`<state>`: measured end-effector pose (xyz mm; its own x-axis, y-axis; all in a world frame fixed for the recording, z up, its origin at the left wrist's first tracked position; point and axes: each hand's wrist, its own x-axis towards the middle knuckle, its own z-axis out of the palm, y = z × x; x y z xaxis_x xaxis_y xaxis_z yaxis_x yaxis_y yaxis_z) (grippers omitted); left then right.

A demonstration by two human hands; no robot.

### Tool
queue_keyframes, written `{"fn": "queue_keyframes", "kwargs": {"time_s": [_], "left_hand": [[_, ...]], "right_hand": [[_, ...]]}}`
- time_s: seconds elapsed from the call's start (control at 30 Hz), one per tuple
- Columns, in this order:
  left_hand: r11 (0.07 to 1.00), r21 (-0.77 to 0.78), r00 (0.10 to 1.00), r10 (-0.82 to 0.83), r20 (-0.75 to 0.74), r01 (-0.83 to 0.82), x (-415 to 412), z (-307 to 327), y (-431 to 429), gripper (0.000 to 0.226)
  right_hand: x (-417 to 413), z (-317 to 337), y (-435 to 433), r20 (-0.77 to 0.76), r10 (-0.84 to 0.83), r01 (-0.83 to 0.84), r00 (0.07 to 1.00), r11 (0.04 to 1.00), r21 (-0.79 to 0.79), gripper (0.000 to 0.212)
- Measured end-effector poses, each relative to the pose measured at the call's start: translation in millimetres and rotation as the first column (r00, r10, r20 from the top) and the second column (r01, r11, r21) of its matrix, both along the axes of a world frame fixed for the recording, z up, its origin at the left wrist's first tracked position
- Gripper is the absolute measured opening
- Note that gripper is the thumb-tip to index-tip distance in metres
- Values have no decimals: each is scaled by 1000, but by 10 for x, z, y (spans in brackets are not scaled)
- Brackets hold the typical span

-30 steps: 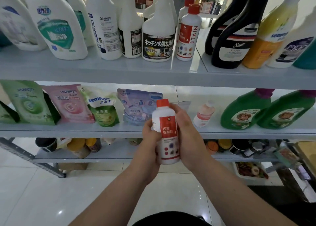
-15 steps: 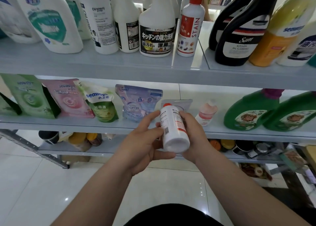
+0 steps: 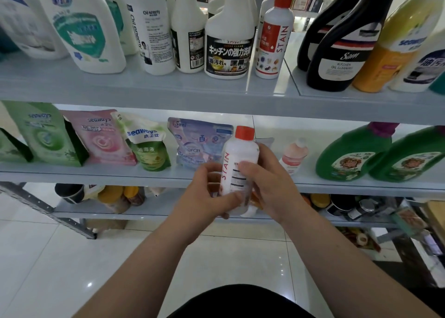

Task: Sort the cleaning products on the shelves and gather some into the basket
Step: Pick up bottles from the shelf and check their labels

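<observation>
Grey shelving over white floor tiles. Middle shelf taken as reference for every position.

Item: bottle, white with a red cap. It sits in front of the middle shelf's edge, clear of it, cap up and near upright. "STAIN" runs up one side and the fine-print panel faces me. Judgement: held at this angle so I can read it before choosing its place.

Left hand: fingers and thumb curled round the lower body, taking the weight. Right hand: wrapped round the far flank, thumb on the panel. Judgement: 2 hands on so small a bottle suggests turning it, not carrying it.

On the middle shelf, directly behind the bottle: pouch, blue. Toward the shelf's right end: 1 pink bottle, then 2 jugs, green.

1 level above the middle shelf: twin, same cap, same print, standing among white sprays. Judgement: like goes with like, so the bottle probably belongs up there.

Basket not in view, so I cannot tell if this item is meant for it.
</observation>
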<state>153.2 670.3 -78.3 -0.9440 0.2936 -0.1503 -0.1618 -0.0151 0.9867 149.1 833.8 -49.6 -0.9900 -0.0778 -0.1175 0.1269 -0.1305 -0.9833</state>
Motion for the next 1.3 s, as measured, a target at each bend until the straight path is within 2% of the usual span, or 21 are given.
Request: {"fn": "queue_keyframes", "kwargs": {"time_s": [0.1, 0.17, 0.2, 0.27, 0.33, 0.4, 0.43, 0.5, 0.57, 0.63, 0.7, 0.77, 0.8, 0.9, 0.93, 0.97, 1.03, 1.1, 1.13, 1.2, 1.3], "left_hand": [[994, -6, 994, -106, -9, 106, 3, -41, -129, 73], [990, -111, 994, -97, -59, 90, 40, -56, -220, 68], [982, -185, 992, -69, -105, 49, 68, -60, -262, 64], [920, -379, 966, -6, -259, -96, 123, -81, -329, 59], [817, -529, 904, -23, -427, -229, 156, -114, -384, 62], [741, -609, 853, -95, -513, -283, 183, -126, -434, 66], [727, -627, 844, -125, -522, -280, 189, -133, -466, 67], [746, -637, 869, -170, -465, -195, 201, -148, -552, 64], [817, -575, 942, -219, -256, 34, 216, -174, -667, 58], [880, -356, 941, -338, -6, 314, 240, -221, -793, 52], [859, -186, 879, -469, 93, 478, 291, -301, -899, 45], [839, -106, 845, -524, 106, 534, 370, -356, -963, 44], [842, -121, 851, -516, 100, 526, 400, -379, -978, 45], [861, -321, 915, -399, 52, 394, 436, -381, -982, 53], [871, -344, 933, -357, 47, 351, 441, -363, -965, 58], [882, -339, 942, -334, 40, 327, 444, -346, -936, 62], [912, -269, 949, -315, 28, 311, 457, -298, -869, 71], [955, -78, 958, -280, 69, 285, 459, -240, -797, 70], [969, 48, 962, -246, 121, 242, 452, -212, -767, 61], [961, 232, 963, -195, 184, 150, 417, -153, -706, 37], [946, 319, 980, -111, 166, 53, 283, -40, -575, 38]], "right_hand": [[95, -34, -23, -119, 136, -126, 984, 988, 95, 66], [137, -46, -39, -136, 220, -189, 966, 960, 207, 58], [157, -19, -69, -134, 221, -183, 966, 951, 248, 49], [172, 39, -132, -172, 112, -34, 979, 916, 400, 35], [170, 78, -171, -298, 55, 151, 953, 766, 624, 43], [195, 85, -219, -321, 128, 204, 938, 546, 813, 41], [210, 85, -250, -301, 146, 201, 942, 470, 859, 35], [258, 73, -292, -284, 169, 202, 944, 385, 901, 27], [319, 69, -334, -309, 246, 223, 919, 323, 920, 31], [395, 96, -377, -362, 363, 231, 858, 356, 906, 32], [467, 107, -426, -401, 477, 210, 782, 404, 890, 34], [523, 76, -488, -422, 522, 210, 741, 416, 885, 33], [534, 58, -519, -402, 515, 200, 757, 403, 893, 31], [472, -20, -568, -236, 389, 123, 890, 295, 948, 26], [453, -43, -568, -203, 320, 106, 925, 295, 949, 27], [446, -62, -563, -195, 242, 102, 950, 350, 931, 30], [447, -84, -559, -206, 84, 119, 975, 583, 803, 34], [460, -76, -533, -190, -47, 151, 981, 796, 586, 31], [462, -70, -513, -162, -76, 148, 984, 856, 495, 31], [469, -74, -453, -119, -104, 140, 987, 922, 360, 34], [474, -119, -391, -147, -64, 104, 987, 954, 281, 52]]}}
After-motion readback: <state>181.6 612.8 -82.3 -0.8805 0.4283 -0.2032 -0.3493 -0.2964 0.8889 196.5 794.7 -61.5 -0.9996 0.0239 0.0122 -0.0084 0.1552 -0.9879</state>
